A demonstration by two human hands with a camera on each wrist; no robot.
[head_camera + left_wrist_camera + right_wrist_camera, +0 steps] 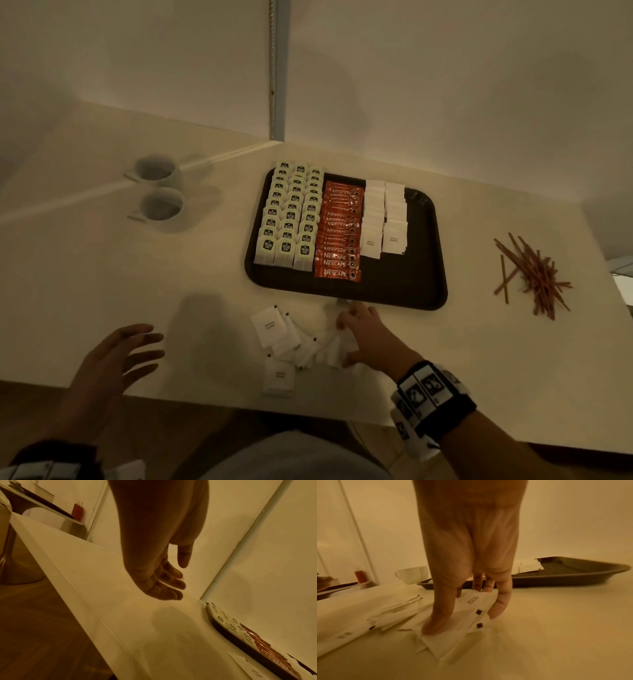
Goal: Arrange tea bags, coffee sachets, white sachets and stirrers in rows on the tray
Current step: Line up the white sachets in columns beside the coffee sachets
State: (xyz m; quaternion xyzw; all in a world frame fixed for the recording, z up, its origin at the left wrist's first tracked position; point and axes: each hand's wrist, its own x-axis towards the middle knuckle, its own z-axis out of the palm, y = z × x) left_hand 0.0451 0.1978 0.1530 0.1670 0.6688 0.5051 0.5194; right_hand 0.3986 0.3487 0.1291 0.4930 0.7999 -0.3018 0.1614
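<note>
A dark brown tray [404,284] holds three columns of tea bags [287,219] at its left. Beside them lie a column of red coffee sachets [339,233] and two columns of white sachets [383,219]. The tray's right part is bare. Loose white sachets [284,339] lie scattered on the table before the tray. My right hand [344,339] pinches a small stack of white sachets [471,615] between thumb [436,622] and fingers, low on the table. My left hand [147,349] hovers open over the table's left, empty [181,577]. Brown stirrers [537,274] lie heaped right of the tray.
Two white cups [161,171] [161,205] stand at the table's left back. A wall with a vertical strip [277,85] rises right behind the tray. The table's front edge [171,397] runs close under both hands. In the left wrist view the tray's rim [231,638] shows at the right.
</note>
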